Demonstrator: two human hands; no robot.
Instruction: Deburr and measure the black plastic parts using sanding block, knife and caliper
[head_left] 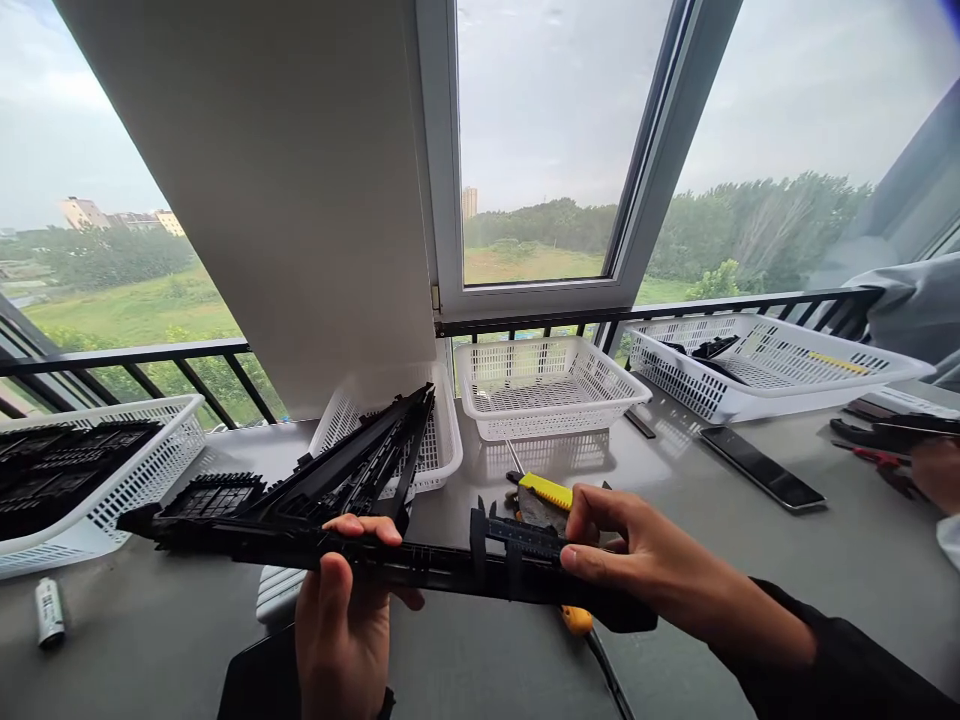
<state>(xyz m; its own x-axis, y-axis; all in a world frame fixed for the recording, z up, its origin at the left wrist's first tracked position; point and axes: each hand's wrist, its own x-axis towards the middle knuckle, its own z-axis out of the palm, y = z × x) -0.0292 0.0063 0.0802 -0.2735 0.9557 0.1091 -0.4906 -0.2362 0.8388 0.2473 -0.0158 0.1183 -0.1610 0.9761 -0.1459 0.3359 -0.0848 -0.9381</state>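
1. At the desk's (825, 560) left edge sits a white basket (112, 490) filled with black plastic parts; a small white tube (49, 610) lies on the desk just in front of it.
2. A long black plastic frame (420, 562) is held level above the near edge of the desk, with a second black bar hinged off it and angled up toward the back.
3. The left hand (341, 620) grips the frame from below near its middle — fingers curled over the top, thumb up the near face.
4. The right hand (645, 555) closes on the frame's right end, fingertips pressed on its upper edge.
5. Beneath the frame, a yellow utility knife (546, 490) and a tool with an orange handle (577, 620) rest on the desk.
6. Behind, along the far edge, stand an empty white basket (547, 385) and — further right — a wide basket (757, 375) holding a few dark pieces.
7. A dark flat strip (761, 468) lies in front of it; another person's hand (937, 470) shows at the right edge.
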